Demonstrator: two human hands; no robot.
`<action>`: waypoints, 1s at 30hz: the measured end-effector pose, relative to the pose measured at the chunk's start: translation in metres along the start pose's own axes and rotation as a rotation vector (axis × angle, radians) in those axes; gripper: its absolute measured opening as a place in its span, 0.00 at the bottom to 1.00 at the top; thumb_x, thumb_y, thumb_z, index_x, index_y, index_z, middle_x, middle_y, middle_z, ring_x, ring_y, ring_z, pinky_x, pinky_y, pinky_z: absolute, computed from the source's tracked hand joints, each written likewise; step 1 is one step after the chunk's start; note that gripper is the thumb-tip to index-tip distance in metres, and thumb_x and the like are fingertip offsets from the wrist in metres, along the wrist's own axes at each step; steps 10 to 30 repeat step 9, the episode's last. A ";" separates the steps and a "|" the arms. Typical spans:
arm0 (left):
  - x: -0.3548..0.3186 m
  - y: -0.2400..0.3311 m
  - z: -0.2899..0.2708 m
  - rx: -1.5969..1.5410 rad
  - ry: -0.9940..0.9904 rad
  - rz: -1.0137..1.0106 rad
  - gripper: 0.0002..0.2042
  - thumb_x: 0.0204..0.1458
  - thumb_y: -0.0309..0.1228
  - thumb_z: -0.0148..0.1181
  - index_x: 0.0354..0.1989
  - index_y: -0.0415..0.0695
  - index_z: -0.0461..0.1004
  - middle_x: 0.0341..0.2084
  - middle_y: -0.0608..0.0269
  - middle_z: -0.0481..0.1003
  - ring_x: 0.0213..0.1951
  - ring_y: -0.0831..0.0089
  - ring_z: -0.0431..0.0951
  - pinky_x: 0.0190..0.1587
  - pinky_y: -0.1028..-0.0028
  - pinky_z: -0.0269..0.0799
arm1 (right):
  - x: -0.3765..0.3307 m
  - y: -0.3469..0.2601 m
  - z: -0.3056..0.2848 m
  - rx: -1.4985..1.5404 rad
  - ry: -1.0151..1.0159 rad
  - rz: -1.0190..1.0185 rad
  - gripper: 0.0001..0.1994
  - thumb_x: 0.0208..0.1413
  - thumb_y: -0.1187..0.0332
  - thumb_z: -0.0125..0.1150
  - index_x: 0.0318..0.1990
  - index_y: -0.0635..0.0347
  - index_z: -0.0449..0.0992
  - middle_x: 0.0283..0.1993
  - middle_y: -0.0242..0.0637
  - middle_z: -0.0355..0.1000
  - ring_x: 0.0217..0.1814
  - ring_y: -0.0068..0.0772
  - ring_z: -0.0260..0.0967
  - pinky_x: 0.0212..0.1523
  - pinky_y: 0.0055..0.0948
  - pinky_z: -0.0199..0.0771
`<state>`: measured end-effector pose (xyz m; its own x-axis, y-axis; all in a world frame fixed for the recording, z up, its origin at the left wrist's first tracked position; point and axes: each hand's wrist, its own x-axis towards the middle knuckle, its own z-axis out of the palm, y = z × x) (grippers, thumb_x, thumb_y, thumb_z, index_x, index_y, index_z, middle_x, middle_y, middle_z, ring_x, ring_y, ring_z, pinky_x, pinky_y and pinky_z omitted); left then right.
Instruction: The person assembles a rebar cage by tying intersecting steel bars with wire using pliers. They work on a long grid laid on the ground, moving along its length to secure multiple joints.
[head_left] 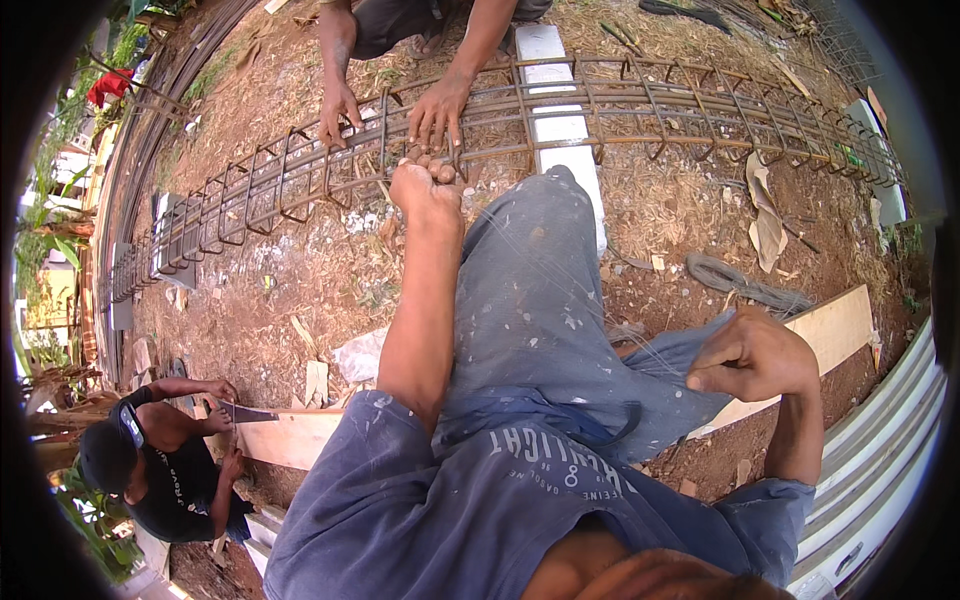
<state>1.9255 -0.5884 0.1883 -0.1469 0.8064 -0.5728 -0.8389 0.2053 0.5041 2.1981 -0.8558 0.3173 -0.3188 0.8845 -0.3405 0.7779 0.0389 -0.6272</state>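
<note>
A long cage of rusty steel reinforcing bars (pixel 690 100) with square stirrups curves across the ground before me. My left hand (pixel 426 186) is closed in a fist at its near side, beside a stirrup. Fine strands of tie wire (pixel 560 265) stretch from that fist over my raised knee to my right hand (pixel 755 352). The right thumb and fingers pinch the strands, out at my right side. Opposite me, a co-worker's two hands (pixel 437 108) rest on the cage close to my fist. The wire's ends inside my hands are hidden.
White blocks (pixel 560 125) support the cage. A coil of grey wire (pixel 745 282) lies on the dirt at right, near a wooden plank (pixel 840 325). At lower left another person holds a handsaw (pixel 250 413) at a plank. Pale ribbed panels (pixel 880 450) lie at lower right.
</note>
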 end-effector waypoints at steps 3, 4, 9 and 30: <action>-0.022 0.000 0.001 0.149 -0.022 0.068 0.09 0.63 0.29 0.38 0.47 0.46 0.66 0.20 0.72 0.56 0.17 0.80 0.52 0.21 0.72 0.58 | 0.019 0.037 0.019 -0.435 0.337 0.321 0.14 0.52 0.60 0.67 0.25 0.64 0.79 0.25 0.55 0.73 0.29 0.58 0.72 0.30 0.42 0.70; -0.017 -0.001 -0.005 0.178 -0.011 0.093 0.10 0.62 0.29 0.39 0.47 0.49 0.66 0.20 0.72 0.56 0.17 0.80 0.52 0.21 0.69 0.61 | 0.028 0.052 0.013 -0.418 0.598 0.328 0.14 0.52 0.61 0.67 0.25 0.64 0.79 0.24 0.53 0.74 0.28 0.54 0.73 0.30 0.40 0.70; -0.023 0.001 0.010 -0.051 0.140 0.157 0.21 0.65 0.26 0.38 0.67 0.37 0.58 0.23 0.68 0.58 0.18 0.80 0.53 0.18 0.76 0.48 | 0.003 0.059 -0.017 0.627 0.453 -0.139 0.12 0.61 0.63 0.63 0.31 0.62 0.83 0.24 0.31 0.76 0.25 0.24 0.72 0.30 0.26 0.67; -0.023 0.001 0.010 -0.051 0.140 0.157 0.21 0.65 0.26 0.38 0.67 0.37 0.58 0.23 0.68 0.58 0.18 0.80 0.53 0.18 0.76 0.48 | 0.003 0.059 -0.017 0.627 0.453 -0.139 0.12 0.61 0.63 0.63 0.31 0.62 0.83 0.24 0.31 0.76 0.25 0.24 0.72 0.30 0.26 0.67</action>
